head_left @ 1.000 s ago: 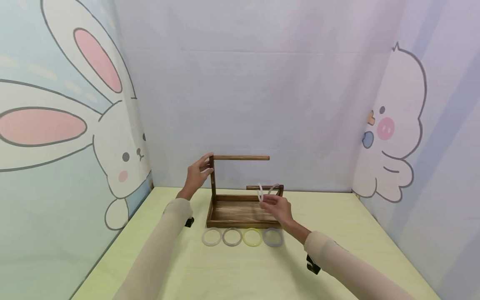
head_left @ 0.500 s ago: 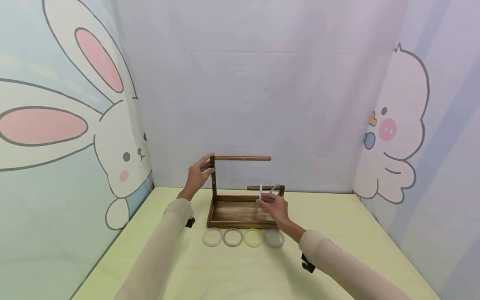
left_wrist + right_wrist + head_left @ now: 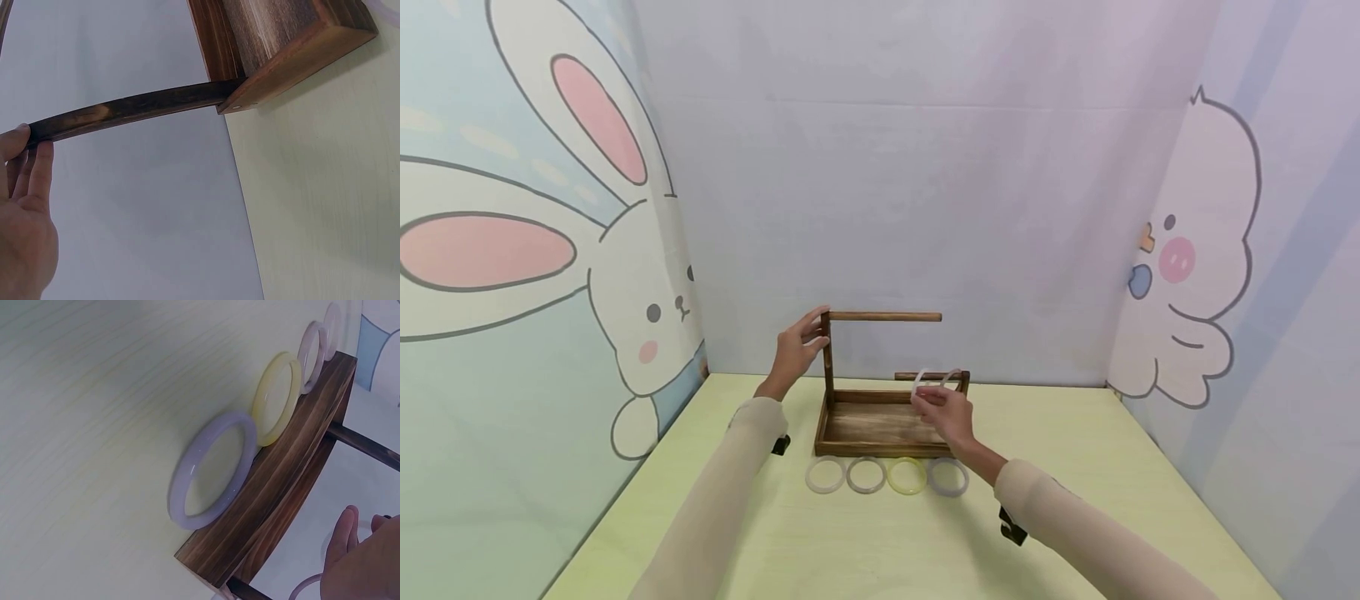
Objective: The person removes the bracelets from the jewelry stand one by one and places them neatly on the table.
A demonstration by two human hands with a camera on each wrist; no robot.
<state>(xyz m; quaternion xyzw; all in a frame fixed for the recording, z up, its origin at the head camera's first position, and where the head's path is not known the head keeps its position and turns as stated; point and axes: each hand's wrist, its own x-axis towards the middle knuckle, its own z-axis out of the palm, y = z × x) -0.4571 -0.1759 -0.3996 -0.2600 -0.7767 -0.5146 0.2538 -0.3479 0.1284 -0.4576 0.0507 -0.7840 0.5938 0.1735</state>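
Observation:
My left hand [image 3: 795,350] pinches the top of the tall post [image 3: 131,107] of a dark wooden stand [image 3: 883,449], thumb on one side and fingers on the other. My right hand [image 3: 951,415] pinches a whitish bangle [image 3: 915,385] beside the stand's short lower bar [image 3: 904,377]. Whether the bangle encircles the bar, I cannot tell. Another pale bangle [image 3: 951,374] hangs on that bar, closer to its upright. In the right wrist view the fingers [image 3: 340,537] show at the lower right, and the held bangle is mostly hidden.
Along the stand's front edge lie a lavender bangle [image 3: 178,487], a yellow bangle [image 3: 261,403], a greyish bangle [image 3: 867,490] and a whitish clear bangle [image 3: 825,491]. The long upper bar [image 3: 887,317] points right from the tall post. Printed cloth walls [image 3: 887,192] surround the pale table [image 3: 850,542].
The right hand has shifted slightly left, and the bangle it holds has turned from broad to edge-on to slightly tilted. The left hand stays on the post.

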